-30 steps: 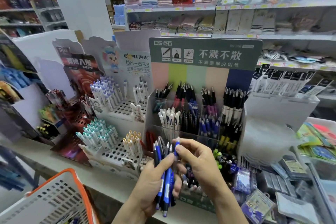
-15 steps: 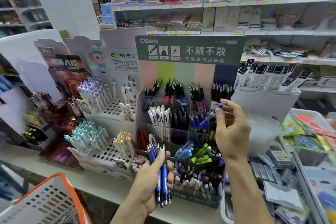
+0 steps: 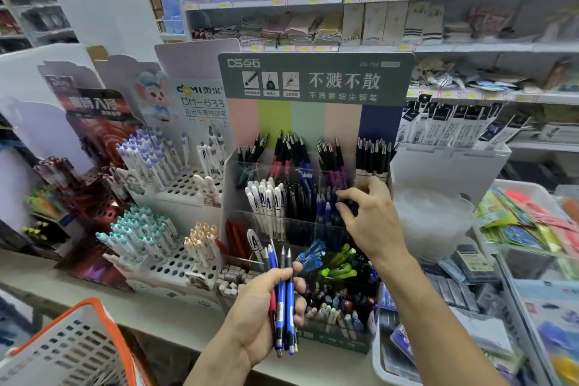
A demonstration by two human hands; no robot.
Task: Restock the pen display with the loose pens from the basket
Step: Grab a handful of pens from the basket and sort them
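Since half a second ago the right hand (image 3: pixel 372 222) has dropped from the top tier of the pen display (image 3: pixel 313 185) to its middle tier, and the blue pen it pinched then is no longer visible in its fingers. Its grip is now narrow: thumb and fingertips curl together at the blue pens (image 3: pixel 326 207) standing in the middle-row compartment, touching their tops, though whether they pinch one of them I cannot tell. The left hand (image 3: pixel 266 313) stays low in front of the display, near the counter's front edge, its grip wrapped round a bundle of loose pens (image 3: pixel 285 298), mostly blue-barrelled with one red, tips pointing down and clips up. Just left of the blue compartment stand black pens (image 3: pixel 294 200) and then white-capped pens (image 3: pixel 266 200); the tier above holds dark pens in several compartments, and the lowest tier holds blue and green capped pens (image 3: pixel 332 260) lying tilted. A green header card (image 3: pixel 313 78) with Chinese lettering tops the display. To the left on the counter (image 3: pixel 156 307) sit white perforated racks (image 3: pixel 175 263) with teal-topped and yellow-topped pens. An orange-rimmed white basket (image 3: pixel 72 345) shows at the lower left, off the counter's front edge.
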